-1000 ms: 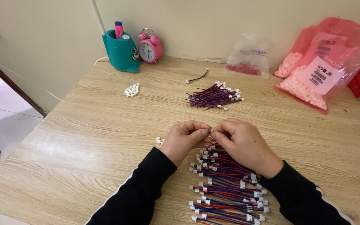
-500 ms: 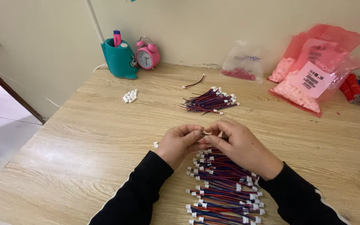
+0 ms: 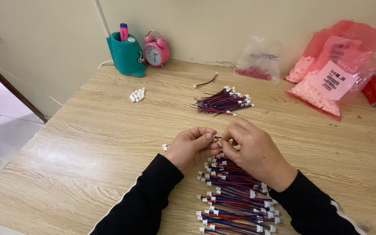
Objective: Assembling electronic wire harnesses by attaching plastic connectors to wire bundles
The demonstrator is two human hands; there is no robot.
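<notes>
At the desk (image 3: 88,143), my left hand (image 3: 191,148) and right hand (image 3: 254,153) meet above the near pile (image 3: 236,196) of red-and-blue wire leads, fingers (image 3: 205,140) of both pinched together on one lead (image 3: 217,138), which shows only as a short dark stretch between the thumbs. The lead sits just over the top of the pile, close to my chest. Since half a second ago my hands have barely shifted; they stay joined in the same spot, the grip unchanged. A single white connector (image 3: 164,147) lies just left of my left hand. Farther back rest a second bundle (image 3: 223,102), a cluster of white connectors (image 3: 137,95), a teal pen holder (image 3: 127,54), a pink alarm clock (image 3: 156,50), a clear bag (image 3: 260,61) and pink bags (image 3: 331,74).
</notes>
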